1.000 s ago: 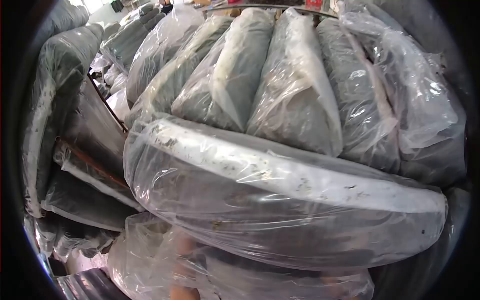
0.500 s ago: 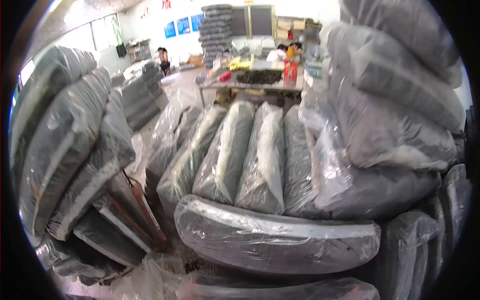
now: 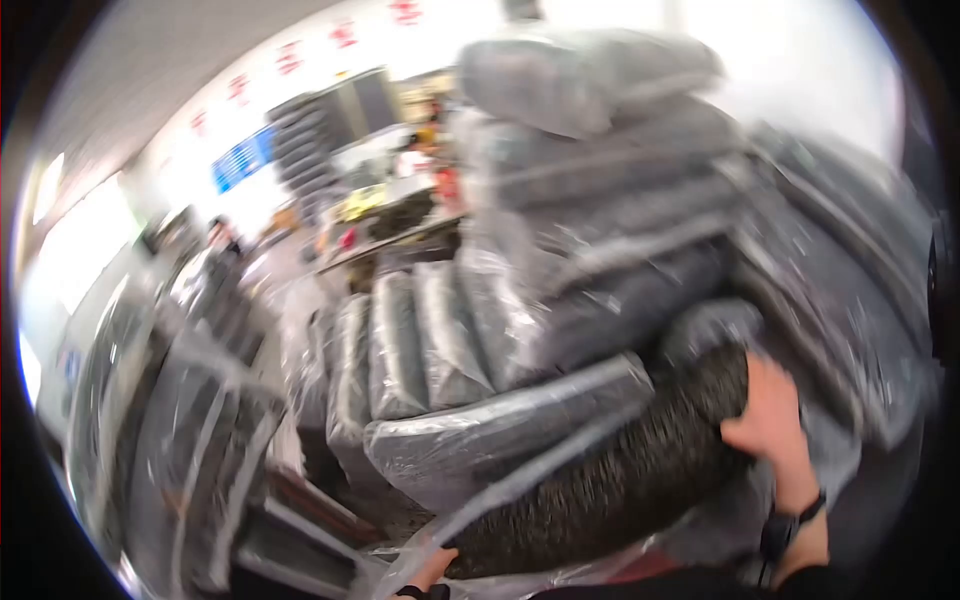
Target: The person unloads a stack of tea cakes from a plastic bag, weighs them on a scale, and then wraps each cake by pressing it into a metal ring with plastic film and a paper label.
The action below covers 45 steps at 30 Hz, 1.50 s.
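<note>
Across the lower middle lies a long dark bundle (image 3: 600, 480) with a rough, finely layered surface. It is bare on top, with clear plastic wrap (image 3: 530, 478) along its edge. My right hand (image 3: 765, 410) grips its far right end, thumb on the near side and fingers over the end; a dark band circles that wrist. At the lower left end, my left hand (image 3: 432, 570) is closed on the bundle's end beside the plastic, only partly in view. Just behind the bundle rests a plastic-wrapped bundle (image 3: 490, 440) lying crosswise.
Wrapped bundles (image 3: 620, 160) are piled high at the right, and others (image 3: 840, 270) lean beside them. More wrapped bundles (image 3: 400, 350) stand in a row ahead. At the left, bundles (image 3: 170, 430) lean in a group. A work table (image 3: 390, 250) and people (image 3: 222, 235) are farther back.
My view has turned right and tilted. Both hands have come into view on the dark bundle, which now shows bare at the front.
</note>
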Each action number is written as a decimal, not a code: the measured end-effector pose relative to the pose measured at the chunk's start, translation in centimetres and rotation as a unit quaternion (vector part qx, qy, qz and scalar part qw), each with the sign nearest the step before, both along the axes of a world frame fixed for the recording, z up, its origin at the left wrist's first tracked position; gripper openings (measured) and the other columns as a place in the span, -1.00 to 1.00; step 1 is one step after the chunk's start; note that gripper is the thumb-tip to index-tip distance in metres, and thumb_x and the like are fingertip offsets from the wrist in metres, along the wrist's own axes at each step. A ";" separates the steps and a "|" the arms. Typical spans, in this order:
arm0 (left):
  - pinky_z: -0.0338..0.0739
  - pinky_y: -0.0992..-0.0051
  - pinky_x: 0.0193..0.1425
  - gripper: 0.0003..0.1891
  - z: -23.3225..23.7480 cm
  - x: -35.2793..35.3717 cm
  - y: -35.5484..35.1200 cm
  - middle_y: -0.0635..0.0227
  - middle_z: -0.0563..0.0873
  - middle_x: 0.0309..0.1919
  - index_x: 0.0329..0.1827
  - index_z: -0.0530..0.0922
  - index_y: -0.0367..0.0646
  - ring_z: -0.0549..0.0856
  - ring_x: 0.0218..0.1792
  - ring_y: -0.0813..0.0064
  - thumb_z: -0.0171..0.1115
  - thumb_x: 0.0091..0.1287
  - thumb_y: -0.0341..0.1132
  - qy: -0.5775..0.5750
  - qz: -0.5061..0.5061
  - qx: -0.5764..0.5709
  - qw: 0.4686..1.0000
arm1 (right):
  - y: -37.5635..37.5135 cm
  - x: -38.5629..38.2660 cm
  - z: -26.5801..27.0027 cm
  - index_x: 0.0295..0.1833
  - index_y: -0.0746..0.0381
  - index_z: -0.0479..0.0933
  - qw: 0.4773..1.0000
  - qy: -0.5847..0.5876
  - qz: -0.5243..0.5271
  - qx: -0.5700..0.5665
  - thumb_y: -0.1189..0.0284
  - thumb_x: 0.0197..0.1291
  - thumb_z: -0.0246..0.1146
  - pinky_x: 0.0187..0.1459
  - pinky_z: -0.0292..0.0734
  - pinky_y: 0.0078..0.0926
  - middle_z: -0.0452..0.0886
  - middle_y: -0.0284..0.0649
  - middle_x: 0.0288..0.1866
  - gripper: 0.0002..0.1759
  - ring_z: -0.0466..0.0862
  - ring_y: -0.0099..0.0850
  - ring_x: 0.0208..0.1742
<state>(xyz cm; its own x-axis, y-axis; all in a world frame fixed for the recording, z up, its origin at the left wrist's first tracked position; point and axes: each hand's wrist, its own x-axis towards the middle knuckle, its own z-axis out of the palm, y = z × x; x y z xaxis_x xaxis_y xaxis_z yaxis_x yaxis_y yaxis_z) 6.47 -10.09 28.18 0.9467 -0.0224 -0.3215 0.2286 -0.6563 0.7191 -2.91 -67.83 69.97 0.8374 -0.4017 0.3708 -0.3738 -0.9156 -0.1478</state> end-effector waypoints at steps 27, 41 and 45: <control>0.09 0.19 0.52 -0.13 52.0 -24.0 -58.1 0.04 0.40 0.32 0.41 0.28 -0.28 0.34 0.37 0.08 0.36 -0.13 -0.50 -0.697 -0.256 -0.253 0.620 | -5.1 -74.1 -11.6 0.42 0.38 0.12 0.608 -0.659 -0.443 0.025 0.44 -0.41 0.45 0.41 0.23 -0.29 0.33 0.05 0.31 0.13 0.34 -0.10 0.39; 0.23 0.19 0.42 -0.08 70.4 -74.0 -84.3 0.11 0.48 0.14 0.39 0.34 -0.02 0.43 0.24 0.01 0.11 -0.26 -0.67 -0.673 -0.468 -0.446 0.360 | -17.8 -97.0 -23.2 0.46 0.35 0.04 0.327 -0.784 -0.525 -0.053 0.48 -0.31 0.41 0.42 0.15 -0.25 0.28 0.06 0.33 0.11 0.28 -0.11 0.39; 0.37 0.20 0.30 -0.10 73.4 -87.1 -90.6 0.12 0.50 0.02 0.34 0.38 0.02 0.48 0.15 -0.04 0.17 -0.30 -0.62 -0.703 -0.465 -0.466 0.270 | -24.0 -102.7 -22.9 0.49 0.32 -0.01 0.263 -0.793 -0.548 -0.037 0.48 -0.21 0.40 0.40 0.18 -0.26 0.25 0.05 0.36 0.09 0.28 -0.11 0.39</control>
<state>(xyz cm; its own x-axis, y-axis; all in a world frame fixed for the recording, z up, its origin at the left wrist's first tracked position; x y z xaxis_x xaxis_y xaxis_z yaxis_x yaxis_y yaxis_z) -80.63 -100.74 101.58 -0.4351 0.0884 0.8961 -0.6526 0.6547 -0.3814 -105.64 -91.86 47.06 -0.9982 -0.0231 -0.0546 0.0593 -0.4088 -0.9107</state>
